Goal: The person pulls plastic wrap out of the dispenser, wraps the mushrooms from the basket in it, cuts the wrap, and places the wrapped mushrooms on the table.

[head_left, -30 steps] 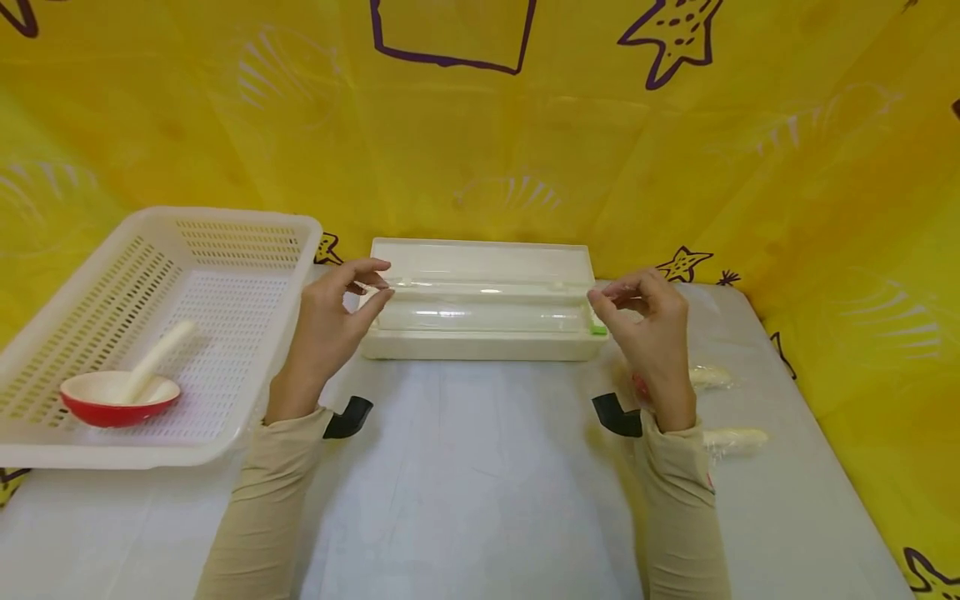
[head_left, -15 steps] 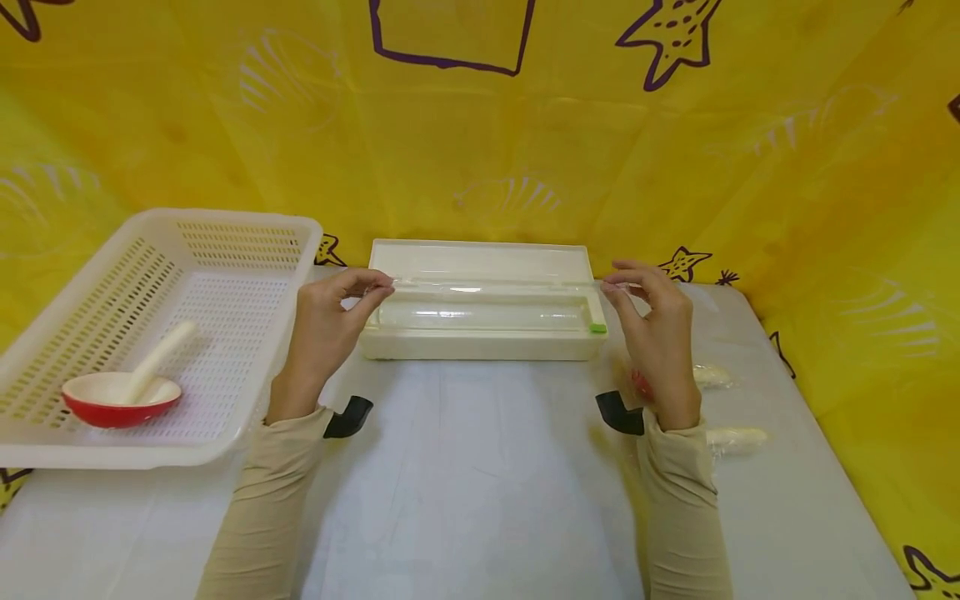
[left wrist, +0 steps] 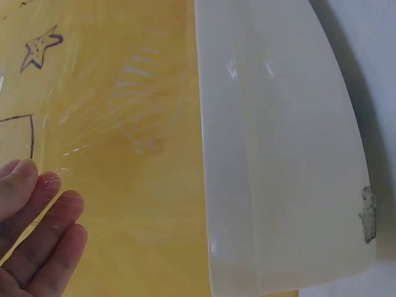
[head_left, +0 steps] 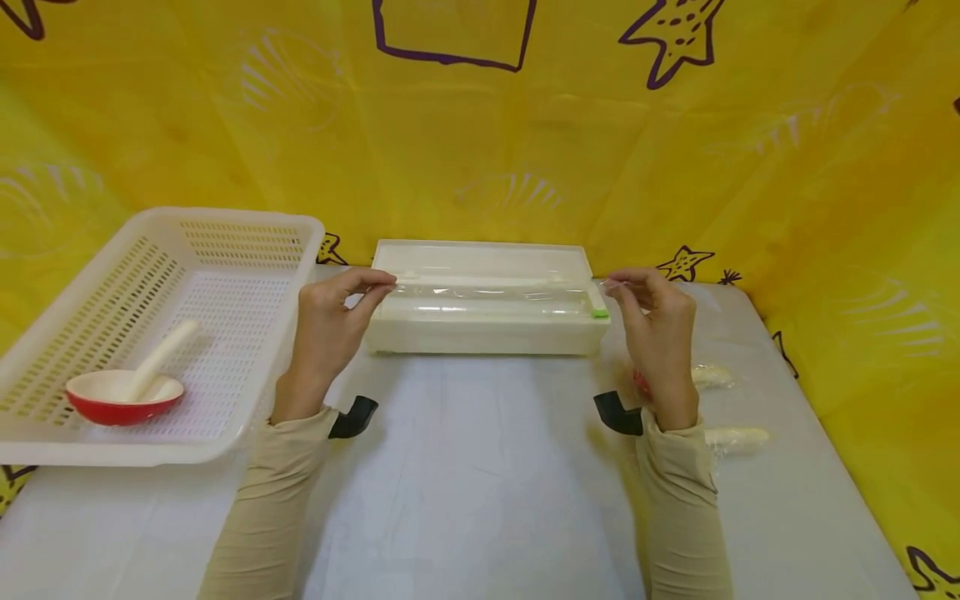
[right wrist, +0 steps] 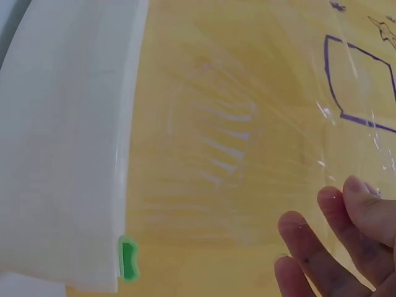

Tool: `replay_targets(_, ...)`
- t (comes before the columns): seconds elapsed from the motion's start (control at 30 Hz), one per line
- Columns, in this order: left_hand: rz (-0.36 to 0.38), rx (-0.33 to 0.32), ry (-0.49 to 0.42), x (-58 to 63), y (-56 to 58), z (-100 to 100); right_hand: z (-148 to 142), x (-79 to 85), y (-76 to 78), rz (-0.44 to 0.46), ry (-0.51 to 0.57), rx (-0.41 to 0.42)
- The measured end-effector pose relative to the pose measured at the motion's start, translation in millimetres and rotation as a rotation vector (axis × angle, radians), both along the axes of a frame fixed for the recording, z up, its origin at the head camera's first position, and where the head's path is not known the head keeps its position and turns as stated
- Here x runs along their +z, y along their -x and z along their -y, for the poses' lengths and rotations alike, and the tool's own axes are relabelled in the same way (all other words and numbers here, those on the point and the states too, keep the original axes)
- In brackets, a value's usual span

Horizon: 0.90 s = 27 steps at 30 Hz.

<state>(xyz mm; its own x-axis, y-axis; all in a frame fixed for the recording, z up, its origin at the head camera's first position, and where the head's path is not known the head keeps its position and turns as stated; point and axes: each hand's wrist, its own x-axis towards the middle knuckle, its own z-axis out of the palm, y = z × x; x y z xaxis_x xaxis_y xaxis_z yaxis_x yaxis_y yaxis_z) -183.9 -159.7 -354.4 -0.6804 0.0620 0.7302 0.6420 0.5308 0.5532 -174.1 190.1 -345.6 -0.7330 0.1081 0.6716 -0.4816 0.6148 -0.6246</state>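
A clear sheet of plastic wrap (head_left: 491, 293) stretches between my two hands above an open cream wrap dispenser box (head_left: 487, 337). My left hand (head_left: 330, 333) pinches its left corner between thumb and index finger. At the other corner, my right hand (head_left: 660, 337) pinches the film the same way. The wrist views show the thin film catching light, with the other fingers spread behind it. The dispenser's raised lid (head_left: 483, 254) stands at the back. A green slider (head_left: 600, 313) sits at its right end. The roll inside is hard to make out through the film.
A white perforated basket (head_left: 225, 333) stands at left, holding a red bowl (head_left: 123, 408) with a white-handled spoon (head_left: 165, 354). Right of my right hand lie two film-wrapped pale pieces (head_left: 738, 439), partly hidden by the arm. A yellow patterned sheet (head_left: 480, 125) hangs behind the table.
My right hand has shifted slightly right, pulling the film wider. The film's edge sags a little, and the dispenser has tipped or lifted slightly at its front. The left hand has barely moved.
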Motion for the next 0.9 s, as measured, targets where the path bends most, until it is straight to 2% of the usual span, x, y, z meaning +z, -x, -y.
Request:
replay_targets(0.43, -0.022, 0.033, -0.043, -1.4, -1.2, -2.2, 2.7, -1.5, -1.9, -0.022, 0.016, -0.007)
replay_targets(0.63, -0.017, 0.029, -0.061, -2.0, -1.6, -1.0, 6.5, -2.8, -2.3, -0.035, 0.031, -0.002)
replay_targets(0.9, -0.009, 0.006, -0.108, -3.0, 4.1, -1.8, 7.1, -1.4, 1.2, -0.026, 0.051, -0.008)
